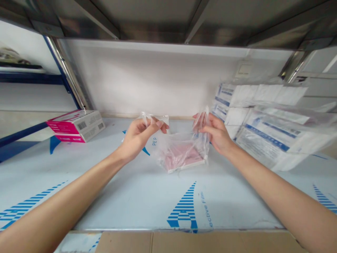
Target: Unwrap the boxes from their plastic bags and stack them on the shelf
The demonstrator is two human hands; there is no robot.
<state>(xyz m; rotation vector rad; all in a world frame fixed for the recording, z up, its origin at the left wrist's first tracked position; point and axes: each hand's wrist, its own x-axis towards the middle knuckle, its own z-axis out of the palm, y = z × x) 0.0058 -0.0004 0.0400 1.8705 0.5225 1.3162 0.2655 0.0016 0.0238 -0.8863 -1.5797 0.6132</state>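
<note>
1. Nearest the camera, a strip of brown cardboard (184,242) lies along the front edge of the surface (131,196), whose film covering carries blue print.
2. Both forearms reach forward over the bare middle of the surface, which leaves open room on either side of them.
3. The left hand (137,135) is closed in a pinch on the upper left edge of a clear plastic bag (181,147); thumb and fingers grip the film.
4. The right hand (214,133) pinches the bag's upper right edge in the same way, so the mouth is stretched between the two hands.
5. Inside the bag sits a flat pink item (181,154), tilted, its lower edge resting on or just above the surface; which, I cannot tell.
6. Risk: the film looks thin and slippery, so an uneven pull may tear it or slip a pinch, and the pink item could slide out.
7. To the right, a stack of white packets (271,130) lies close to the right wrist; a sideways swing could knock it.
8. To the left, a pink and white box (77,125) stands well apart.
9. Behind, the white wall (158,80) and the steel shelf (158,21) overhead limit lifting room.
</note>
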